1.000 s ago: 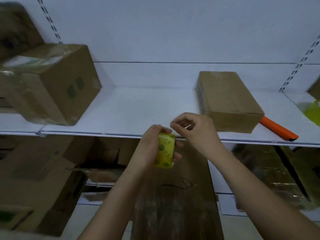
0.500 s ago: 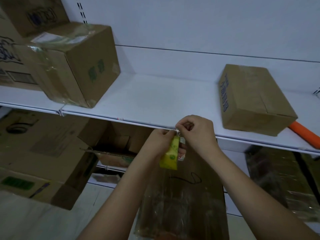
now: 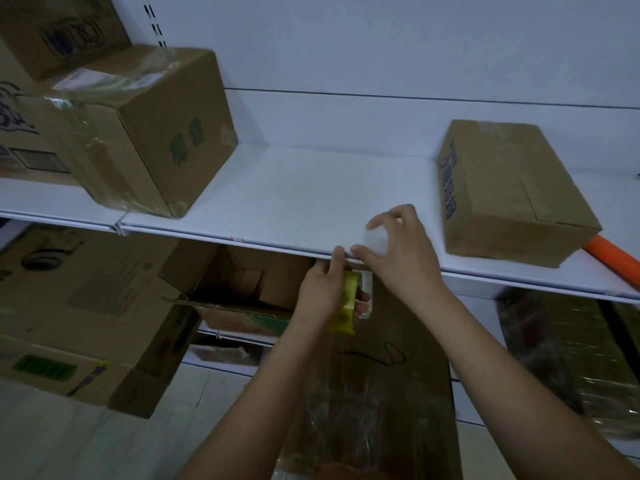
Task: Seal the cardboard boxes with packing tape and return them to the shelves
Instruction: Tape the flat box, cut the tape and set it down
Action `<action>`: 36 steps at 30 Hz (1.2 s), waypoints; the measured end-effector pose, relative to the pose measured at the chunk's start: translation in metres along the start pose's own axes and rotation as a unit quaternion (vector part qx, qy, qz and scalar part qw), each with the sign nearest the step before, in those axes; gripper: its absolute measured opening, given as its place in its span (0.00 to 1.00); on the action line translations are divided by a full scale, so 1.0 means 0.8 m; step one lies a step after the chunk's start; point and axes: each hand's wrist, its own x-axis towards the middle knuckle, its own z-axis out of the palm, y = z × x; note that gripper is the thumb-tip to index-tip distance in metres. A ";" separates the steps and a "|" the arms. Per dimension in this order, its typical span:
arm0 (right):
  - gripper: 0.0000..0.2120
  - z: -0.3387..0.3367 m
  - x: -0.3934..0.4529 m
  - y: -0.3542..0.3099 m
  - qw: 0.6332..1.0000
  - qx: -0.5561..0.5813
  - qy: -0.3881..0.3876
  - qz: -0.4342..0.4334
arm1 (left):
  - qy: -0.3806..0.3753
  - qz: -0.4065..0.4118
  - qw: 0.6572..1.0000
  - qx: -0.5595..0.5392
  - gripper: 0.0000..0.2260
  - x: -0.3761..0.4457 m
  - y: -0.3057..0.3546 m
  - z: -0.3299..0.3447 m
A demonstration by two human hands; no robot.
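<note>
- Packing tape roll (image 3: 346, 303), yellow with green print, sits in the left hand (image 3: 323, 294), whose fingers curl round it just below the front lip of the white shelf (image 3: 294, 199); the fingertips show on the roll's far side.
- Right hand (image 3: 403, 252) is raised just above and to the right of the roll, over the shelf's front edge; thumb and forefinger are drawn close together near the left forefinger, the other fingers spread and slightly bent. Motion blur hides whether they pinch a tape end, so its grip cannot be told.
- Directly under both hands stands a tall brown cardboard box (image 3: 381, 393) with shiny clear tape down its top face and a thin dark squiggle near the upper end.
- On the shelf to the right of the hands lies a flat cardboard box (image 3: 512, 192) with blue printing on its side; an orange tube (image 3: 613, 252) pokes out from behind its right corner.
- On the same shelf well to the left stands a bigger cardboard box (image 3: 145, 133) with green characters and clear tape across its top, a white label under the tape.
- Further boxes (image 3: 52, 32) are stacked at the far left.
- Below the shelf, left of the hands, an open carton (image 3: 239, 289) shows its flaps, with a large printed box (image 3: 86, 306) in front of it.
- Lower right holds a dark bundle wrapped in clear film (image 3: 568, 358).
</note>
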 end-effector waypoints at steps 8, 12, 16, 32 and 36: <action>0.26 0.001 0.003 0.014 0.997 -0.069 -0.028 -0.034 | 0.050 0.007 0.996 0.073 0.26 0.024 -0.005 0.008; 0.26 -0.001 -0.001 0.017 0.995 -0.070 -0.025 -0.062 | 0.065 0.021 0.979 0.194 0.36 0.021 -0.006 -0.016; 0.18 -0.015 -0.014 0.022 0.994 0.059 0.011 -0.089 | 0.177 0.083 0.868 0.456 0.34 0.005 0.020 -0.060; 0.23 -0.148 -0.051 0.152 0.980 0.061 0.182 0.048 | -0.096 0.522 0.779 0.335 0.18 0.060 0.073 0.164; 0.21 -0.150 -0.048 0.150 0.981 0.024 0.185 0.049 | -0.146 0.499 0.796 0.308 0.21 0.067 0.076 0.143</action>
